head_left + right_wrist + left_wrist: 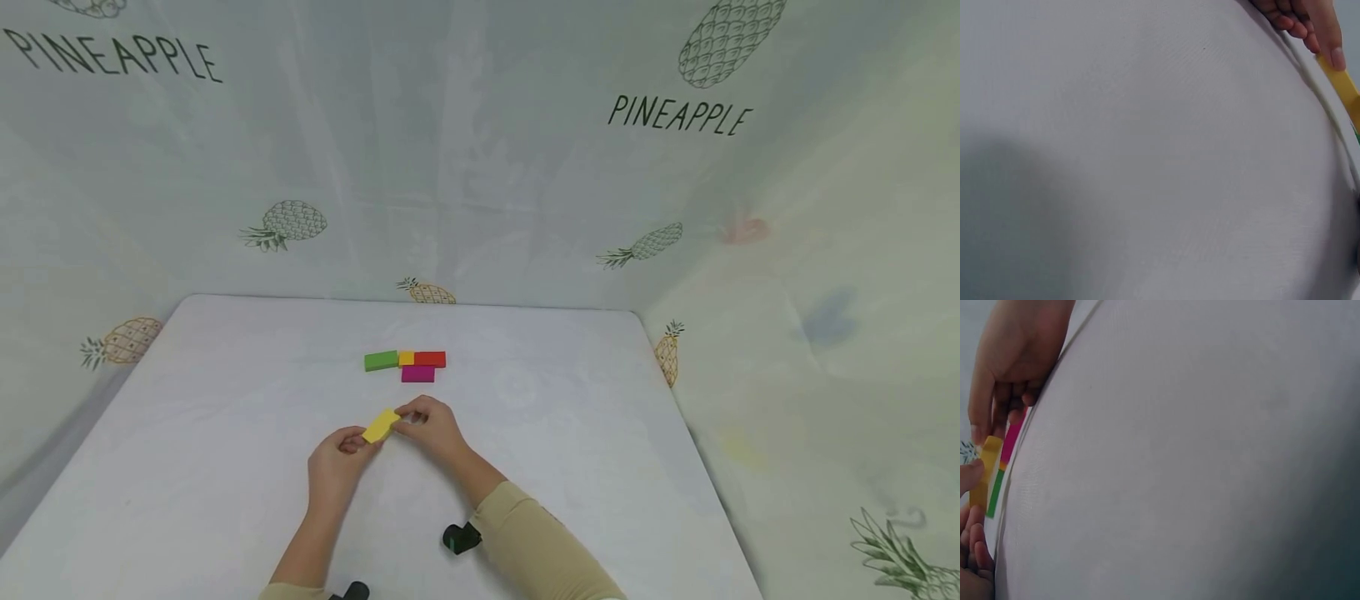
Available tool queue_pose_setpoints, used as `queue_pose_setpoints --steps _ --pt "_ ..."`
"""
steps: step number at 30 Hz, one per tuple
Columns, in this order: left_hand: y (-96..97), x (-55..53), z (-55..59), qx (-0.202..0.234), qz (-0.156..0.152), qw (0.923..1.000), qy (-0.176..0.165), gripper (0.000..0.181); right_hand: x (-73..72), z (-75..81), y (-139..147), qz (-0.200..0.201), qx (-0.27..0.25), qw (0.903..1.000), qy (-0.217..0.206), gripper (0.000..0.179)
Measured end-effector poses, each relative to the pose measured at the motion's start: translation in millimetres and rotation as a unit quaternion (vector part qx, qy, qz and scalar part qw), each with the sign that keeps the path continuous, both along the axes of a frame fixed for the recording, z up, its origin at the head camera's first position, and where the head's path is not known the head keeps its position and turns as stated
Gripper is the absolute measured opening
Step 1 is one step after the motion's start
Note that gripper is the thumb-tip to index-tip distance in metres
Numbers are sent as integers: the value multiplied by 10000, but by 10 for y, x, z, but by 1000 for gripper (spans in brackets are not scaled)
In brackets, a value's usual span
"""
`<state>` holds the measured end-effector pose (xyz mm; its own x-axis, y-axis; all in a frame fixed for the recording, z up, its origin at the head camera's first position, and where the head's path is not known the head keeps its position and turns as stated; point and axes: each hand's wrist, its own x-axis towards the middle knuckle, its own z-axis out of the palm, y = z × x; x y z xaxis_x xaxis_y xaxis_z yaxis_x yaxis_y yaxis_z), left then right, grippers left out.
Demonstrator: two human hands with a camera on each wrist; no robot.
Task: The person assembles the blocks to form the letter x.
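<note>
Between my two hands is a yellow block (pixel 381 425), flat and oblong, tilted in the head view. My left hand (pixel 334 468) pinches its lower left end between thumb and fingers. At the upper right end, the thumb and fingertips of my right hand (pixel 435 432) grip it too. Beyond the hands, several blocks lie together on the table: a green block (pixel 381 361) at the left, a small yellow-orange block (pixel 407 358) in the middle and a red block (pixel 431 359) at the right. A magenta block (pixel 417 374) lies along their near side.
The white table (pixel 570 400) has rounded far corners. Behind and beside it hangs a pale curtain (pixel 480 167) printed with pineapples. A black wrist device (pixel 461 537) shows at the right sleeve (pixel 543 542), and another dark one (pixel 356 591) at the left.
</note>
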<state>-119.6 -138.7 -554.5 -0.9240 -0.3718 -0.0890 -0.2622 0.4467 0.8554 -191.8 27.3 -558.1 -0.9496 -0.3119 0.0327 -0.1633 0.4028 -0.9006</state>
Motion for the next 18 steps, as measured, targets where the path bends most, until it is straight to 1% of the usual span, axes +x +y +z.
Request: queue_pose_setpoints --steps 5,8,12,18 --pt "-1 -26 -33 -131 -87 9998 -83 36 -29 -84 -3 -78 44 10000 5 18" --pt "8 -30 -24 -222 -127 9996 -146 36 -35 -122 -4 -86 53 9999 138 17" --pt "22 -39 -17 -296 -193 9992 -206 35 -18 -132 3 -102 191 9992 337 16" --pt "41 -61 -29 -458 -314 9982 -247 36 -5 -104 14 -41 515 9973 528 16"
